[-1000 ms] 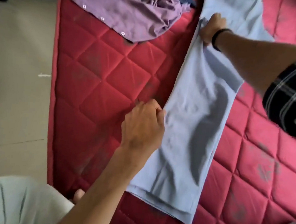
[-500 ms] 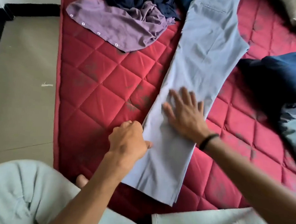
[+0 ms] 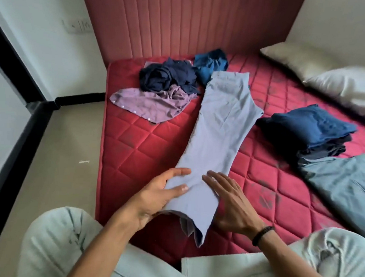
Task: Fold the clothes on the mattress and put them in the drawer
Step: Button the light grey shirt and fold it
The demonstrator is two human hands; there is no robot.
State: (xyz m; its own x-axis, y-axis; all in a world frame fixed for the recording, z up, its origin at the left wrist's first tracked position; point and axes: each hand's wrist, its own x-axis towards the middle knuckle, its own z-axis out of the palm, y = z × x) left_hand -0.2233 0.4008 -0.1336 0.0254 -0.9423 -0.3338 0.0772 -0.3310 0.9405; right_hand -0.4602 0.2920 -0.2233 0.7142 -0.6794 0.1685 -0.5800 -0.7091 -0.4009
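My left hand (image 3: pixel 151 199) has its fingers (image 3: pixel 178 172) laid along the trousers' left edge and its thumb on top, curled round the hem end of the pale blue trousers (image 3: pixel 218 136) and lifting it a little off the mattress (image 3: pixel 133 148); my right hand (image 3: pixel 231 204) is flat and released, fingers straight, pressing against the right edge of the same end. As I judge it, the step in hand is taking the hem up toward the waistband, so I would keep both leg layers stacked between my hands, lift evenly, and carry the end straight toward twelve o'clock so the edges meet squarely, then smooth the crease. The trousers run from my fingers up toward twelve, slightly to one o'clock, lying flat and lengthwise with the waist at the far end. Further out, a crumpled purple shirt (image 3: pixel 151 103) lies at about eleven o'clock, with dark navy clothes (image 3: pixel 166 76) bunched beyond it and a teal garment (image 3: pixel 210 64) just beside the waistband. At two o'clock sits a folded navy stack (image 3: pixel 307 129), and at three o'clock a folded light denim piece (image 3: pixel 346 186). I see no drawer in view.
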